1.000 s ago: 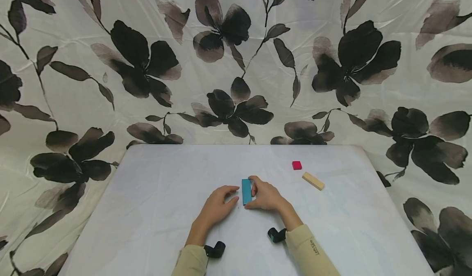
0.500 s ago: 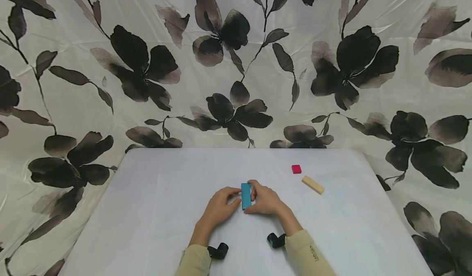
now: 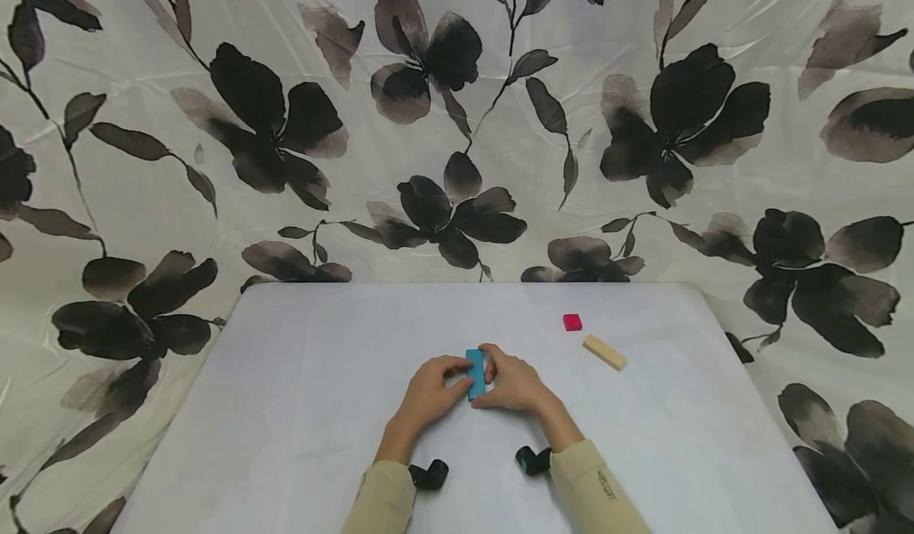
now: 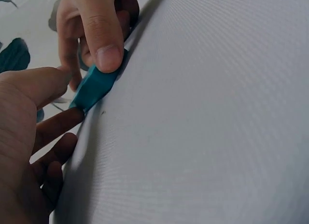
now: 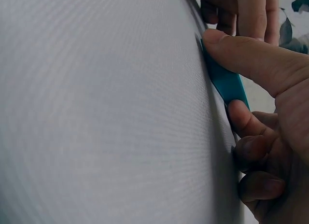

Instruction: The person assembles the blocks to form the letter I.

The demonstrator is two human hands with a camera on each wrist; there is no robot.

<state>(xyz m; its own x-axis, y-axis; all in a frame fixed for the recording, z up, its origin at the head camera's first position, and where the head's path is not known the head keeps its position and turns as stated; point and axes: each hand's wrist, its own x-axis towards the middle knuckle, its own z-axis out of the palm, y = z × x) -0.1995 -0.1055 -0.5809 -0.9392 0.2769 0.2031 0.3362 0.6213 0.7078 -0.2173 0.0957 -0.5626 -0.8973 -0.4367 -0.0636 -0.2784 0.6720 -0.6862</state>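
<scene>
On finely textured white cloth [image 3: 321, 375], the right grip [image 3: 517, 383] pinches a blue oblong block [image 3: 478, 374] — left grip [image 3: 428, 391] touching, hold unclear.

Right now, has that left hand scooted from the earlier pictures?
Yes. Against the red block in the head view, the left hand has moved right, up to the blue block.
</scene>
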